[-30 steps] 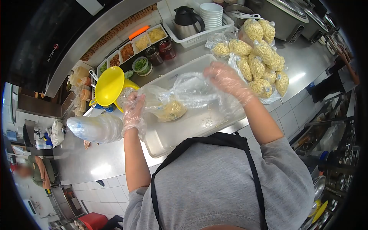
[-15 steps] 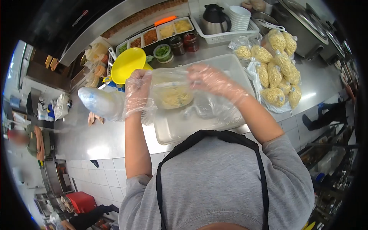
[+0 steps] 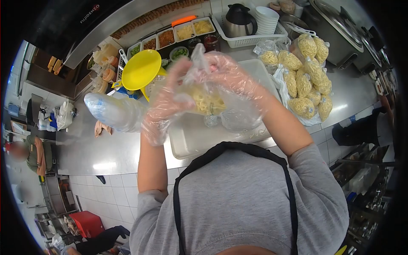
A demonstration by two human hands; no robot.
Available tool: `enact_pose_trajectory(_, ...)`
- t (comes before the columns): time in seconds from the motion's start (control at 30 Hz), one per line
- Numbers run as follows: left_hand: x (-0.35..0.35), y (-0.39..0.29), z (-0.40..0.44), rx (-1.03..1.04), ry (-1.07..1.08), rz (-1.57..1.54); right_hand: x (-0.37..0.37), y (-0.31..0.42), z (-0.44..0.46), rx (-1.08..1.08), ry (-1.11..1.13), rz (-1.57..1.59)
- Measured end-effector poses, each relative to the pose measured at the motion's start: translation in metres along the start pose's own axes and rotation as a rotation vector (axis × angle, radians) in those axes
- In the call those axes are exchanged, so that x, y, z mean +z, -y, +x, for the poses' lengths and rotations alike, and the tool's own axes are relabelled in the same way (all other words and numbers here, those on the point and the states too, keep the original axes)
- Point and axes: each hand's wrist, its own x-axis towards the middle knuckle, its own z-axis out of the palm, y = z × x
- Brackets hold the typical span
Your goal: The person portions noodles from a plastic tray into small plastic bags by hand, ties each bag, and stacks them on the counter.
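My right hand (image 3: 227,74), in a clear plastic glove, pinches the gathered top of a clear bag of noodles (image 3: 206,102). The bag hangs above a white tray (image 3: 182,142). My left hand (image 3: 170,95), gloved too and slightly blurred, is beside the bag on its left, with thumb and fingers spread apart. More clear plastic (image 3: 242,117) lies in the tray below my right hand. Filled noodle bags (image 3: 312,76) are piled to the right of the tray. A yellow bowl (image 3: 141,70) stands behind my left hand.
A stack of plastic bags (image 3: 112,111) lies left of the tray. Topping containers (image 3: 165,38), jars and a white basket (image 3: 248,41) with a flask (image 3: 238,20) and white bowls line the back. Covered metal cookers (image 3: 340,38) stand back right. Other people (image 3: 38,155) are at both sides.
The noodle bag has been raised and its top gathered in my right hand. My left hand, earlier closed on the bag's edge, has opened. The view has shifted since the first frame.
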Motion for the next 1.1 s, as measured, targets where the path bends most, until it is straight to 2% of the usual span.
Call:
enact_pose_trajectory(0.03, -0.001, -0.003, -0.007, -0.041, 0.143, 0.038, 0.004, -0.004, 0.003, 0.001, 0.002, 0.000)
enact_pose_trajectory(0.07, -0.002, -0.005, -0.014, -0.075, 0.288, 0.081, 0.009, -0.010, 0.007, -0.068, 0.116, -0.137)
enact_pose_trajectory(0.1, 0.003, -0.003, -0.026, -0.295, 0.190, -0.435, 0.017, -0.005, 0.011, -0.138, 0.227, -0.275)
enact_pose_trajectory(0.13, 0.007, 0.003, -0.034, -0.508, 0.085, -0.954, 0.023, 0.005, 0.007, -0.119, 0.281, -0.336)
enact_pose_trajectory(0.17, 0.011, 0.015, -0.039, -0.505, 0.105, -0.963, 0.025, 0.009, 0.006, -0.119, 0.264, -0.350)
enact_pose_trajectory(0.23, 0.022, 0.033, -0.042, -0.556, 0.152, -0.687, 0.023, 0.015, 0.004, -0.067, 0.266, -0.548)
enact_pose_trajectory(0.27, 0.029, 0.036, -0.043, -0.570, 0.179, -0.597, 0.021, 0.011, -0.001, -0.142, 0.222, -0.487)
enact_pose_trajectory(0.37, 0.041, 0.038, -0.049, -0.697, 0.300, -0.575, 0.013, 0.008, -0.010, -0.044, 0.112, -0.563)
enact_pose_trajectory(0.4, 0.040, 0.050, -0.051, -0.422, 0.417, -0.316, 0.007, 0.005, -0.011, -0.042, 0.098, -0.569)
enact_pose_trajectory(0.47, 0.044, 0.059, -0.054, -0.140, 0.524, -0.060, -0.006, -0.001, -0.009, -0.121, -0.169, -0.458)
enact_pose_trajectory(0.5, 0.054, 0.049, -0.050, -0.345, 0.472, -0.485, -0.020, 0.001, -0.005, -0.122, -0.177, -0.460)
enact_pose_trajectory(0.53, 0.060, 0.044, -0.047, -0.549, 0.401, -0.906, -0.040, 0.006, -0.002, -0.093, -0.299, -0.169)
enact_pose_trajectory(0.57, 0.061, 0.046, -0.046, -0.549, 0.410, -0.905, -0.047, 0.008, -0.004, -0.077, -0.360, -0.023)
enact_pose_trajectory(0.6, 0.061, 0.051, -0.046, -0.376, 0.368, -0.897, -0.054, 0.010, -0.006, -0.070, -0.424, 0.126)
enact_pose_trajectory(0.63, 0.060, 0.057, -0.046, -0.201, 0.324, -0.887, -0.056, 0.010, -0.011, -0.014, -0.213, 0.010)
enact_pose_trajectory(0.67, 0.055, 0.062, -0.048, -0.202, 0.332, -0.887, -0.055, 0.010, -0.016, 0.044, -0.002, -0.106)
enact_pose_trajectory(0.73, 0.043, 0.070, -0.053, -0.752, 0.002, -0.584, -0.038, -0.006, -0.030, 0.013, 0.281, -0.712)
enact_pose_trajectory(0.77, 0.047, 0.064, -0.053, -0.751, 0.007, -0.581, -0.024, -0.012, -0.034, 0.125, 0.360, -0.587)
enact_pose_trajectory(0.8, 0.054, 0.053, -0.051, -0.665, 0.062, -0.554, -0.012, -0.014, -0.035, 0.235, 0.436, -0.460)
enact_pose_trajectory(0.83, 0.059, 0.044, -0.050, -0.582, 0.117, -0.528, -0.003, -0.011, -0.037, 0.232, 0.431, -0.459)
enact_pose_trajectory(0.87, 0.062, 0.038, -0.051, -0.584, 0.121, -0.526, 0.006, -0.001, -0.038, 0.354, 0.290, -0.401)
enact_pose_trajectory(0.93, 0.065, 0.029, -0.053, -0.463, 0.144, -0.783, 0.014, -0.002, -0.040, 0.475, 0.146, -0.338)
enact_pose_trajectory(0.97, 0.060, 0.026, -0.054, -0.463, 0.145, -0.784, 0.015, -0.008, -0.040, 0.441, -0.013, -0.025)
enact_pose_trajectory(1.0, 0.051, 0.022, -0.056, -0.635, 0.171, -0.919, 0.014, -0.011, -0.040, 0.428, -0.091, 0.130)
enact_pose_trajectory(1.07, 0.046, 0.007, -0.056, -0.810, 0.192, -1.056, 0.012, -0.008, -0.039, 0.390, -0.195, 0.463)
enact_pose_trajectory(1.1, 0.046, -0.009, -0.052, -0.529, 0.295, -0.507, 0.012, -0.006, -0.038, 0.371, -0.222, 0.643)
